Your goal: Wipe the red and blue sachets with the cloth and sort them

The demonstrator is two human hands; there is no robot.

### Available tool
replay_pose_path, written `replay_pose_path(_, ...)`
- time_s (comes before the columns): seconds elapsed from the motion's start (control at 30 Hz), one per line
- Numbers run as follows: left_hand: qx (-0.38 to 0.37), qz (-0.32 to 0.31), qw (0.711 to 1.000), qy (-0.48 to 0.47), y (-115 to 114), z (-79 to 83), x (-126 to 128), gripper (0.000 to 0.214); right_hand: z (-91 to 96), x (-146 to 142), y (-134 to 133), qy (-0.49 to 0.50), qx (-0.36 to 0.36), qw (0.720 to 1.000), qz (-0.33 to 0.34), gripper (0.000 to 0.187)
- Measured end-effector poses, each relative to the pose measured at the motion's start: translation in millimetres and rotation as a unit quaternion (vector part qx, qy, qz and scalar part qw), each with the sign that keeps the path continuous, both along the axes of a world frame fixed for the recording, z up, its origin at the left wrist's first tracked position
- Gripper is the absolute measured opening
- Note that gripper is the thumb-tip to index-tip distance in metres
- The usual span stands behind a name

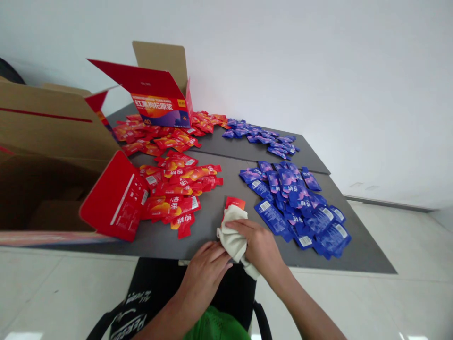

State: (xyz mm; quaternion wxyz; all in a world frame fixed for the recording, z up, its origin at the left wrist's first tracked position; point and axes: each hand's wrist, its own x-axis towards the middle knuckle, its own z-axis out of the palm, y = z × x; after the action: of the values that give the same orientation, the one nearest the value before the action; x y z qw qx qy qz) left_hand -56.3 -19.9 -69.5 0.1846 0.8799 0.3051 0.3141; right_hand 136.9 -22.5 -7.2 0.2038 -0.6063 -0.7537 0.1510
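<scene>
At the near edge of the grey table (pixel 212 222), my right hand (pixel 260 248) grips a cream cloth (pixel 233 233) that is wrapped over a red sachet (pixel 235 203); only the sachet's top shows. My left hand (pixel 207 271) rests against the cloth's lower left side, fingers curled on it. A pile of red sachets (pixel 177 189) lies to the left. A pile of blue sachets (pixel 297 203) lies to the right.
A large open cardboard carton (pixel 46 156) with a red flap (pixel 115 198) stands at the left. A smaller open red box (pixel 161 101) sits at the back among more red sachets (pixel 152 132). More blue sachets (pixel 262 134) lie on a second table behind.
</scene>
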Motion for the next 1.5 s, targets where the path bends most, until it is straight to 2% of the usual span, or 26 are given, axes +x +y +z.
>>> replay_pose_path(0.1, 0.020, -0.010, 1.000, 0.001, 1, -1.5, -1, 0.028, -5.7, 10, 37, -0.002, 0.020, 1.000, -0.022, 0.061)
replay_pose_path(0.17, 0.022, -0.009, 1.000, 0.007, 2, -3.0, -2, 0.027, -1.2, 17, 64, -0.026, 0.037, 0.998, -0.044, 0.061)
replay_pose_path(0.27, 0.020, 0.000, 1.000, 0.017, 1, -4.9, -2, 0.028, 11.7, 20, 79, -0.042, 0.059, 0.995, -0.066, 0.055)
replay_pose_path(0.33, 0.022, 0.001, 1.000, 0.013, 0, -5.3, -1, 0.029, 17.1, 16, 64, -0.019, 0.084, 0.994, -0.061, 0.053)
replay_pose_path(0.4, 0.015, 0.001, 1.000, 0.006, -1, -4.7, -1, 0.029, 16.3, 8, 37, 0.009, 0.102, 0.994, -0.045, 0.051)
replay_pose_path(0.5, -0.003, 0.000, 1.000, 0.000, -1, -3.3, 0, 0.022, 6.0, -2, -1, 0.010, 0.065, 0.998, -0.004, 0.053)
replay_pose_path(0.57, -0.006, 0.001, 1.000, -0.003, -1, -3.1, 0, 0.020, -2.7, -5, -8, 0.008, 0.033, 0.999, 0.000, 0.055)
replay_pose_path(0.63, 0.004, -0.001, 1.000, -0.004, 0, -3.9, 0, 0.022, -9.2, -2, 3, 0.016, 0.024, 1.000, -0.013, 0.055)
replay_pose_path(0.7, 0.014, -0.005, 1.000, 0.001, 0, -5.3, 0, 0.026, -11.0, 5, 28, 0.018, 0.032, 0.999, -0.025, 0.056)
replay_pose_path(0.8, 0.014, -0.006, 1.000, 0.016, 1, -7.3, -1, 0.028, -4.0, 15, 68, -0.016, 0.048, 0.998, -0.049, 0.055)
replay_pose_path(0.87, 0.013, -0.003, 1.000, 0.023, 1, -7.6, -1, 0.029, 4.7, 18, 81, -0.033, 0.057, 0.996, -0.064, 0.053)
replay_pose_path(0.93, 0.013, -0.003, 1.000, 0.022, 1, -7.1, -1, 0.029, 13.0, 17, 75, -0.023, 0.075, 0.995, -0.066, 0.052)
replay_pose_path(1.03, 0.009, -0.003, 1.000, 0.011, 1, -5.1, -1, 0.030, 18.0, 9, 37, 0.020, 0.100, 0.994, -0.048, 0.050)
replay_pose_path(1.13, -0.006, 0.002, 1.000, 0.002, 0, -3.7, 0, 0.026, 10.9, -2, -3, 0.021, 0.060, 0.998, -0.013, 0.053)
replay_pose_path(1.2, -0.009, 0.007, 1.000, -0.002, 0, -3.8, -1, 0.023, 1.9, -6, -12, 0.019, 0.025, 0.999, -0.009, 0.054)
replay_pose_path(1.27, 0.000, 0.008, 1.000, -0.002, 0, -4.4, -1, 0.024, -6.2, -5, -3, 0.029, 0.013, 0.999, -0.021, 0.052)
replay_pose_path(1.33, 0.010, 0.001, 1.000, 0.007, 1, -5.0, -1, 0.028, -10.3, 1, 20, 0.036, 0.024, 0.998, -0.034, 0.052)
replay_pose_path(1.43, 0.017, -0.008, 1.000, 0.024, 1, -4.8, -2, 0.030, -7.2, 13, 59, 0.019, 0.050, 0.997, -0.057, 0.055)
replay_pose_path(1.5, 0.016, -0.009, 0.999, 0.027, 2, -2.4, -3, 0.029, -1.6, 20, 72, 0.010, 0.065, 0.995, -0.072, 0.054)
